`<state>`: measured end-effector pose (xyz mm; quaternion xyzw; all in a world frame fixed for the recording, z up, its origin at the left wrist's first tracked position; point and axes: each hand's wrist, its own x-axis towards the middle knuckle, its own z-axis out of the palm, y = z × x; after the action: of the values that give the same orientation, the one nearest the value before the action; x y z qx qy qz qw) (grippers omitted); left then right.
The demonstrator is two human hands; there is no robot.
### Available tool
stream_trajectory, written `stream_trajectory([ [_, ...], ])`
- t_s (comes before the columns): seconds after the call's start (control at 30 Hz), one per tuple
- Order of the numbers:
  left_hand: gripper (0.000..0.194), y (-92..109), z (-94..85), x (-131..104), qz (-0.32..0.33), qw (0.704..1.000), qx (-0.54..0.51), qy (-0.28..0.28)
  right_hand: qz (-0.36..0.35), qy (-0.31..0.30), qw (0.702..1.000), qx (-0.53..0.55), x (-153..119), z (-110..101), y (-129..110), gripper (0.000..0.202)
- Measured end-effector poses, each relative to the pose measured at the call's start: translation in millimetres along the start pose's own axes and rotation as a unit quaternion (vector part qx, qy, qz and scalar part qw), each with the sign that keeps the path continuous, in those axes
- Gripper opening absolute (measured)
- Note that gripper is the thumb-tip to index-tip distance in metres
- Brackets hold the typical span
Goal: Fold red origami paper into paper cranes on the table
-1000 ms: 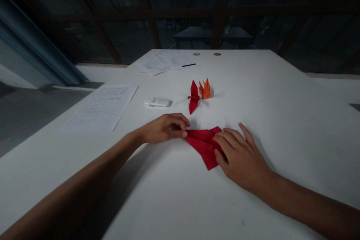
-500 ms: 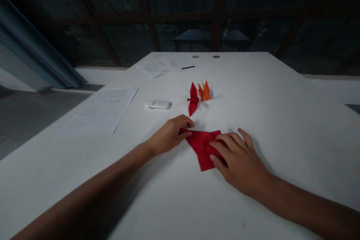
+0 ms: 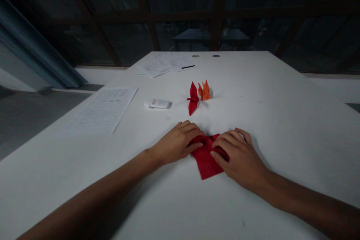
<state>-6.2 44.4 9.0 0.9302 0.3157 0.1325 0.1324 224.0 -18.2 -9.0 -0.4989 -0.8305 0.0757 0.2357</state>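
Observation:
A partly folded sheet of red origami paper (image 3: 207, 161) lies on the table between my hands. My left hand (image 3: 180, 140) grips its upper left edge, thumb in front and fingers behind. On the right side, my right hand (image 3: 239, 155) has its thumb and fingers closed on the paper and covers that part of it. Beyond the hands stand a red paper crane (image 3: 193, 99) with spread wings and an orange paper crane (image 3: 205, 90) close beside it.
The white table (image 3: 281, 120) also bears a small white bottle or glue container (image 3: 156, 104), a printed sheet (image 3: 104, 108) at left, and more papers (image 3: 157, 65) with a black pen-like stick (image 3: 188, 67) at the back. A blue curtain (image 3: 33, 45) hangs at left.
My left hand has moved right and slightly nearer, bringing the paper's left edge inward. The red paper has shifted a little towards me; my right hand stays nearly in place.

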Motion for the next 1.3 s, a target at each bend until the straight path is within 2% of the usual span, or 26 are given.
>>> stream_trajectory([
  [0.17,0.027,0.4,0.8,0.0,-0.002,1.000,-0.005,0.001,0.005,0.013,1.000,0.008,3.2,3.0,3.8,0.025],
  [0.4,0.029,-0.2,-0.1,-1.5,0.003,1.000,0.000,0.004,0.009,0.011,0.999,0.036,4.6,1.6,5.1,0.021],
  [0.6,0.060,-0.5,-4.3,-5.4,0.043,0.997,0.026,0.051,0.034,0.022,0.998,0.054,14.1,-3.3,22.4,0.020],
  [0.7,0.040,1.8,-4.8,-7.6,0.095,0.991,0.074,0.051,0.035,0.008,0.997,0.062,19.4,-4.0,32.8,0.023],
  [0.77,0.027,5.4,-4.0,-8.2,0.131,0.988,0.081,0.019,0.028,-0.002,0.998,0.057,21.1,-3.9,36.4,0.024],
  [0.83,0.027,9.7,-2.8,-7.6,0.144,0.987,0.064,-0.020,0.020,-0.008,0.999,0.049,21.3,-3.5,37.7,0.023],
  [0.97,0.037,14.4,-2.1,-5.3,0.106,0.993,0.001,-0.058,0.011,-0.007,0.999,0.029,20.0,-2.0,39.3,0.024],
  [1.1,0.050,13.6,-6.9,-4.7,0.044,0.993,-0.106,-0.037,0.009,-0.011,1.000,0.016,20.1,-2.7,40.8,0.033],
  [1.17,0.066,13.6,-9.7,-5.2,0.026,0.986,-0.164,-0.026,0.024,-0.024,0.999,0.031,20.7,-5.3,39.6,0.027],
  [1.23,0.079,14.5,-11.1,-5.7,0.006,0.979,-0.202,-0.038,0.043,-0.033,0.997,0.051,21.4,-8.9,37.0,0.019],
  [1.3,0.079,15.7,-10.5,-5.8,-0.026,0.979,-0.196,-0.054,0.055,-0.042,0.995,0.067,21.8,-12.1,33.7,0.011],
])
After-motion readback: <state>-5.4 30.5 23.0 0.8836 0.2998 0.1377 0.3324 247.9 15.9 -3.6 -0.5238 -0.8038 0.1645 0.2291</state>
